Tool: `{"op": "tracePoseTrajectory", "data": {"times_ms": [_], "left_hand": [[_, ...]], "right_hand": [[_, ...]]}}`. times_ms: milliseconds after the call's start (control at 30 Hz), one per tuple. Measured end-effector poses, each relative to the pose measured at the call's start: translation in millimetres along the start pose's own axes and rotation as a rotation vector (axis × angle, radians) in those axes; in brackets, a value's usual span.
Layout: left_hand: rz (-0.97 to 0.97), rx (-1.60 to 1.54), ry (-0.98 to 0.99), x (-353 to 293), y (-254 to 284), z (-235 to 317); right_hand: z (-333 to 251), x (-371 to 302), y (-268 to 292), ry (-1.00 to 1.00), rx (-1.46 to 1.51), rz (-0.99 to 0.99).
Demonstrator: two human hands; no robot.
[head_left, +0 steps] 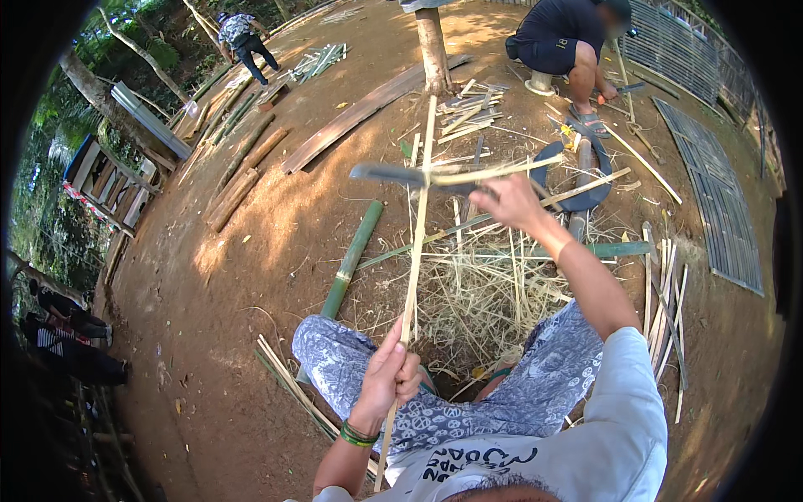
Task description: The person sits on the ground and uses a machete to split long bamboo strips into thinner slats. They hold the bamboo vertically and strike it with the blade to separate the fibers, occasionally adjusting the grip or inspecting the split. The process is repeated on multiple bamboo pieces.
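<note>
My left hand [390,375] is closed round the lower part of a long, pale bamboo strip [415,259]. The strip runs up and away from my lap, with its tail passing below my wrist. Out in front, my right hand [512,202], a little blurred, grips a long knife whose handle is hidden in my fingers. Its dark blade [386,173] points left and crosses the strip near the upper part. From that crossing a pale split piece of bamboo [493,172] sticks out to the right, just above my right hand.
Shavings [493,293] are heaped between my legs. A green bamboo pole [353,259] lies left of them, and cut strips [665,309] lie at right. A person [565,50] crouches at the far right by a bamboo panel [711,192]. Another person [242,42] bends far left. A tree trunk [433,50] stands ahead.
</note>
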State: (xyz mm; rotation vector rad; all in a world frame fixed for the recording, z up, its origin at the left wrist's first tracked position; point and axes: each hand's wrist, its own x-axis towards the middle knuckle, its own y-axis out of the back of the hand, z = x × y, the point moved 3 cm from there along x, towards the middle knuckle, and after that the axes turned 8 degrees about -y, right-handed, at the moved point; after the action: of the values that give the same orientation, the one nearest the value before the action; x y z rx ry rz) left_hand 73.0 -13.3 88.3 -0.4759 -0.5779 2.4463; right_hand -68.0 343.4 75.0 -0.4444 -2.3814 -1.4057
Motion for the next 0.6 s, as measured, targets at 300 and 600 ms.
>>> {"op": "tracePoseTrajectory", "data": {"times_ms": [300,600], "left_hand": [[0.011,-0.074,0.028,-28,15,-16],[0.201,-0.233,0.043,-72,58,-36]], "right_hand": [[6,13,9,0.195,-0.146,-0.022],[168,-8,24,-0.888,0.367,0.152]]}}
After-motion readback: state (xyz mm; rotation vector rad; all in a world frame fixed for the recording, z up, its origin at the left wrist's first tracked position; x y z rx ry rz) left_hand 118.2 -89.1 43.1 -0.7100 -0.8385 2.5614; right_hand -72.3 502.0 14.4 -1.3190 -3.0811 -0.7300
